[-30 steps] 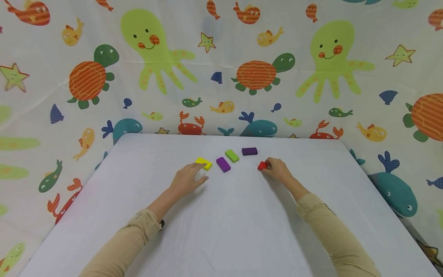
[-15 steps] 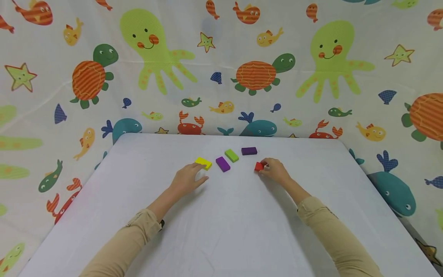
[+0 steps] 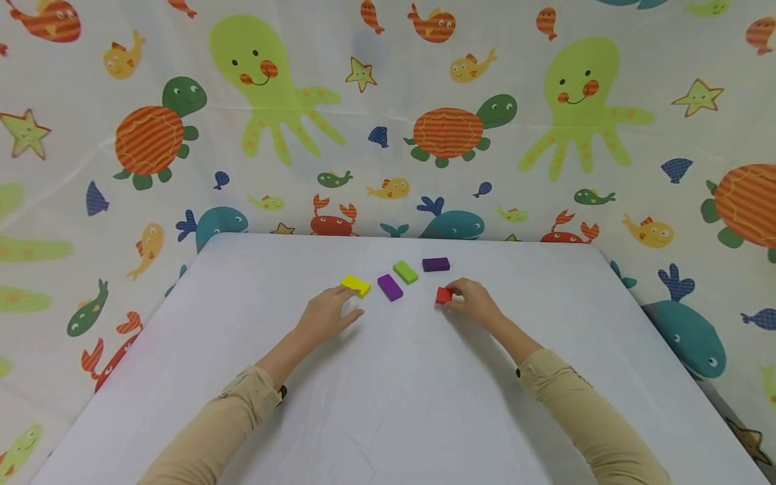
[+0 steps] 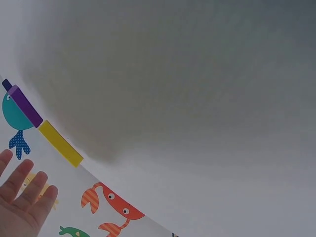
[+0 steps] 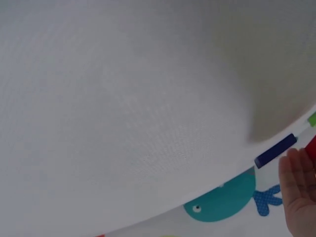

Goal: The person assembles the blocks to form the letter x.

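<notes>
My right hand (image 3: 475,303) pinches a small red block (image 3: 444,296) between thumb and fingers, close over the white table. In the right wrist view a bit of the red block (image 5: 311,148) shows at the edge beside the fingers (image 5: 291,180). On the left, my left hand (image 3: 326,315) hovers with fingers relaxed and thumb apart, its fingertips overlapping the near side of a yellow block (image 3: 356,285) in the head view. The left wrist view shows these fingers (image 4: 24,192) apart from the yellow block (image 4: 60,143), holding nothing.
Between the hands lie a purple block (image 3: 390,287) and a lime green block (image 3: 405,272). A dark purple block (image 3: 436,265) lies farther back. The white table (image 3: 376,404) ends at a curtain (image 3: 376,81) printed with sea animals.
My right hand has moved left and slightly nearer, carrying the red block toward the purple block. The left hand stays in place by the yellow block.
</notes>
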`<state>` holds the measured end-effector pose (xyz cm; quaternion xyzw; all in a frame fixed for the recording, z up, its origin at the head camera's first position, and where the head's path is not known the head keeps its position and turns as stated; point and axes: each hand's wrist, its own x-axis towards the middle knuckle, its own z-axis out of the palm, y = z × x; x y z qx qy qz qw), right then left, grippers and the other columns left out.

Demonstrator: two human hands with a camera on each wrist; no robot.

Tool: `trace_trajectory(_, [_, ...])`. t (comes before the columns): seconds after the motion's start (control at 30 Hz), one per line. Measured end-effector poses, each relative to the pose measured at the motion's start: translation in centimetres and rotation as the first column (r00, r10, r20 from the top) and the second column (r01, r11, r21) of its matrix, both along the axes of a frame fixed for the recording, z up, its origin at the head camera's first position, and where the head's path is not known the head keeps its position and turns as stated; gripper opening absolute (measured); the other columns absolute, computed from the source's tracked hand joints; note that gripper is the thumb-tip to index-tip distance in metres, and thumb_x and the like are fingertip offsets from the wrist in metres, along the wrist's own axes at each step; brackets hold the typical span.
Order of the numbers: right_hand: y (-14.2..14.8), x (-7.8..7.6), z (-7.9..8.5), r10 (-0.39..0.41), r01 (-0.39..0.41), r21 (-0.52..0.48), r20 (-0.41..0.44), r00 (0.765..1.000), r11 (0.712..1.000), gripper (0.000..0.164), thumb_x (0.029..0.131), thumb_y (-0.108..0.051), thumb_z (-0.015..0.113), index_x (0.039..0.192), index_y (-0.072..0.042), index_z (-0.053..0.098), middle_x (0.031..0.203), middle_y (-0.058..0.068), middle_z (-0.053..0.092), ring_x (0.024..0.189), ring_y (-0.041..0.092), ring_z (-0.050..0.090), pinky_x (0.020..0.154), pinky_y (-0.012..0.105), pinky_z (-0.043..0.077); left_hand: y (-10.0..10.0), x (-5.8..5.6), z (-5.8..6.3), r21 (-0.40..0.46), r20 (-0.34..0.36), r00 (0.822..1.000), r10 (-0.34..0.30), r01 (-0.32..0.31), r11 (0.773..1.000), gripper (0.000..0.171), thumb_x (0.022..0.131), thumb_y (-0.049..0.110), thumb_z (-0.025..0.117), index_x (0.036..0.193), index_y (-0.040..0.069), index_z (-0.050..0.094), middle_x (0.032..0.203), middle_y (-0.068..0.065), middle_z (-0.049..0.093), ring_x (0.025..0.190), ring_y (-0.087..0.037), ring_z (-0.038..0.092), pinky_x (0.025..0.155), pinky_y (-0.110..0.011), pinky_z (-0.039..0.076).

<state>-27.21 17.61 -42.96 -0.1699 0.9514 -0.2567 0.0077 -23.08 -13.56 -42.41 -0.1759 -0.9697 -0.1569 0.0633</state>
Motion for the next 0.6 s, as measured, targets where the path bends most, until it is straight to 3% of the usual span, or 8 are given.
trace_trajectory(0.23, [-1.1,0.4,-0.1,0.045,-0.046,-0.024,-0.019,0.999,0.999,0.034,0.082,-0.005,0.070,0.113,0.005,0.063,0.109,0.019,0.066,0.099,0.030,0.061,0.090,0.043,0.052,0.2,0.0,-0.1,-0.001,0.057,0.998,0.023,-0.023,1.000,0.047,0.087,0.036,0.066,0.126,0.012,0.059,0.126,-0.011,0.062,0.118,-0.031,0.056,0.096,-0.048,0.048])
trace_trajectory(0.6, [-2.6,1.4,0.1,0.059,-0.059,-0.021,0.016,0.998,0.998,0.032,0.081,-0.006,0.072,0.110,0.004,0.065,0.105,0.016,0.067,0.096,0.026,0.060,0.089,0.040,0.053,1.3,0.1,-0.2,0.048,0.116,0.993,-0.031,0.026,0.999,0.049,0.087,0.032,0.067,0.131,0.013,0.056,0.127,-0.008,0.062,0.117,-0.029,0.057,0.098,-0.047,0.047])
